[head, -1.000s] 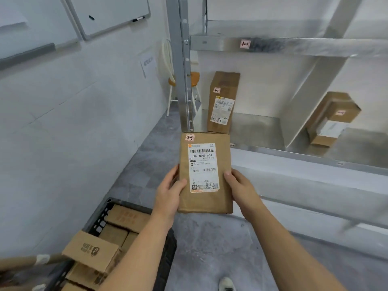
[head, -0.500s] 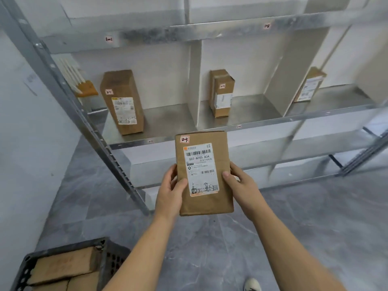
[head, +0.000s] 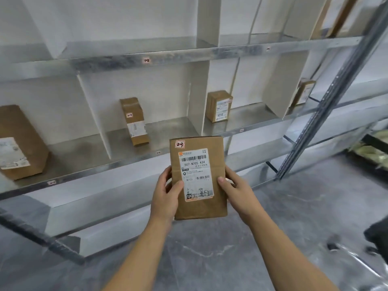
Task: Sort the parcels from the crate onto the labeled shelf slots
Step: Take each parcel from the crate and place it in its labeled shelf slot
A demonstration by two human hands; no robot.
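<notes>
While both hands still hold it by its sides, the flat brown cardboard parcel with a white label (head: 198,177) stays in front of the grey metal shelf (head: 258,127). The left hand (head: 168,194) and right hand (head: 235,190) curl round its edges. The black crate is gone from view, and a small brown box (head: 304,93) now shows far right.

Grey marbled floor (head: 315,206); dark object (head: 378,236) at right.

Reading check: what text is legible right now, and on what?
"507-N705 A34": label on the held parcel.
"N705": lower on that label.
"2-3", handwritten: sticker at the parcel's top left.
Label's small print, shelf tags, labels on shelved parcels: too blurred to read.
</notes>
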